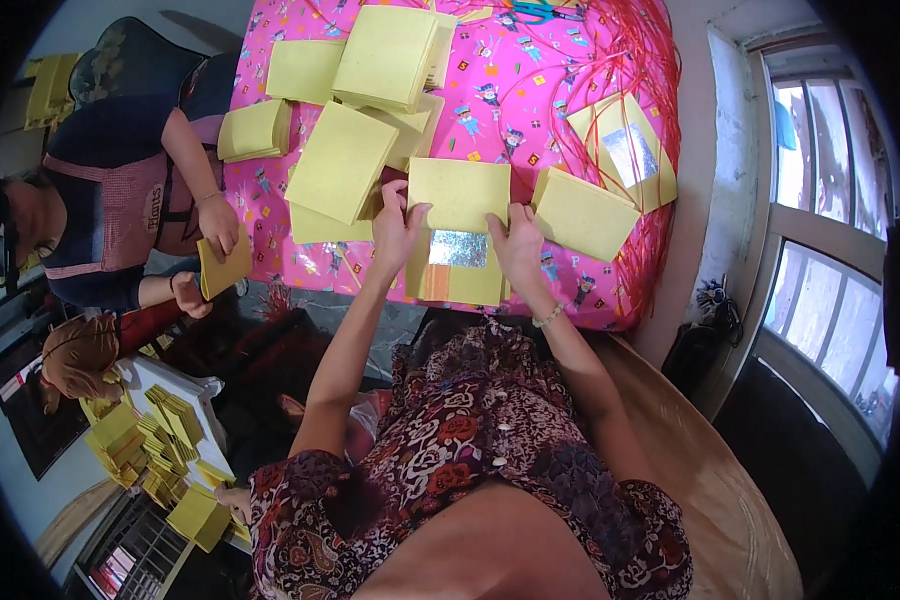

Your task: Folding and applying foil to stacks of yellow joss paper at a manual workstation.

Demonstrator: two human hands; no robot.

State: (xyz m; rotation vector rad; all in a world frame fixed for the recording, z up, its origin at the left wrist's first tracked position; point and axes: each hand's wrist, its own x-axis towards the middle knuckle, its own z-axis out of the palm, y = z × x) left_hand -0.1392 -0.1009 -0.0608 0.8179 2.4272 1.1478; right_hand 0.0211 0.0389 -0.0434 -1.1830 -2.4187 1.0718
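A yellow paper sheet (pixel 460 192) is held by its two side edges in front of me, its near part lying lower toward the table edge. My left hand (pixel 398 230) pinches the left edge, thumb on top. On the right edge, the thumb and fingers of my right hand (pixel 517 243) close in the same way. Just below the raised part shows a shiny silver foil patch (pixel 458 249) on yellow paper, with an orange band beside its lower left. A yellow paper stack (pixel 342 163) lies by my left hand, and another yellow stack (pixel 587 213) sits right of my right hand.
Larger yellow stacks (pixel 385 58) fill the far side of the pink patterned tablecloth (pixel 470 130). Red strings (pixel 660 100) trail along the right side. Teal-handled scissors (pixel 535 12) lie at the back. At left, a person (pixel 120 190) holds yellow paper. A white table (pixel 185 400) bears several yellow bundles.
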